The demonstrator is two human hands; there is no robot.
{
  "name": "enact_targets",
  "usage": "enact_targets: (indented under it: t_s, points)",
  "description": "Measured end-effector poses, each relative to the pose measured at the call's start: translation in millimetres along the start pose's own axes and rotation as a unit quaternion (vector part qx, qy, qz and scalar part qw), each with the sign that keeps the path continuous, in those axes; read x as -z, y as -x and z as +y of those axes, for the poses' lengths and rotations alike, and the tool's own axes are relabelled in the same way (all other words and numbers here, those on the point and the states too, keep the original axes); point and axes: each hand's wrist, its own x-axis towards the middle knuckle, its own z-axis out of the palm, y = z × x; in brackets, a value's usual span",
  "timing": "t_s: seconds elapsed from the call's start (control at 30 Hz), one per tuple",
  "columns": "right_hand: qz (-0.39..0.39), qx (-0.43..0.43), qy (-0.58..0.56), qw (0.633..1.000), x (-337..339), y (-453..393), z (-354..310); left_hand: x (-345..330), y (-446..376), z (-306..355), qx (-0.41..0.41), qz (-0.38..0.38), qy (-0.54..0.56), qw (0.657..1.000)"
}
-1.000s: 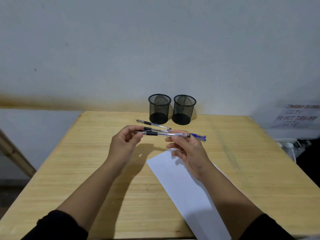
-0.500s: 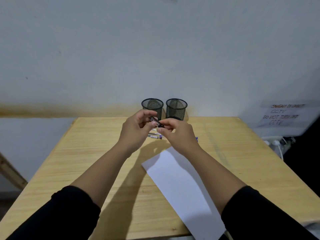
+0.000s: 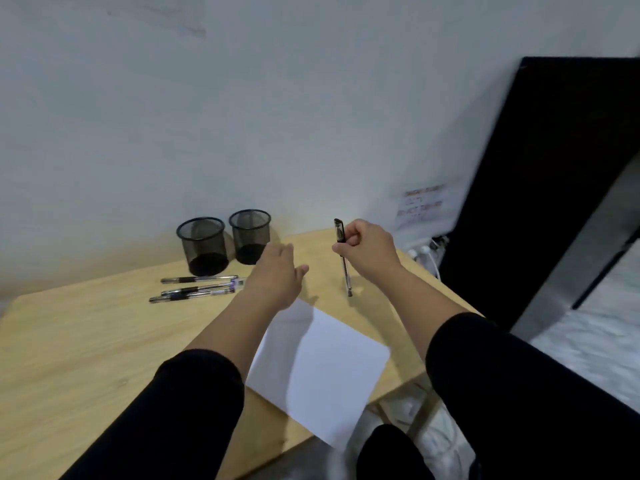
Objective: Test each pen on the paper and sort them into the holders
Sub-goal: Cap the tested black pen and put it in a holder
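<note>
Though its writing blurs, wall notice [image 3: 423, 204] beyond pen [image 3: 344, 258] in right hand [image 3: 367, 249]

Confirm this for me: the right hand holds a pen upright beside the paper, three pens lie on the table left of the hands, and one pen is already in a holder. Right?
Not quite. The head view shows both mesh holders empty. The rest stands: the right hand holds a pen upright beside the paper, and three pens lie on the table.

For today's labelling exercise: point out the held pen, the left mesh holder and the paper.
held pen [image 3: 345, 268], head view, clear barrel
left mesh holder [image 3: 204, 249], head view, front wall
paper [image 3: 322, 368], head view, bare middle
</note>
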Motion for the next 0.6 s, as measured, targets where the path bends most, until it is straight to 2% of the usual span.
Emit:
enact_targets:
  t_s: [0.27, 0.43, 0.6]
  points:
    - [0.124, -0.089, 0.071, 0.986, 108.8, 33.3, 54.7, -63.8, -4.9, 101.7, -0.11, -0.102, -0.005, 0.989]
    - [0.162, -0.143, 0.085, 0.973, 155.1, 66.6, 112.5, -125.4, 2.5, 159.3, -0.143, -0.174, -0.027, 0.974]
    - [0.183, -0.214, 0.069, 0.957, 183.2, 98.0, 182.8, -187.1, 5.2, 207.6, -0.151, -0.205, -0.054, 0.965]
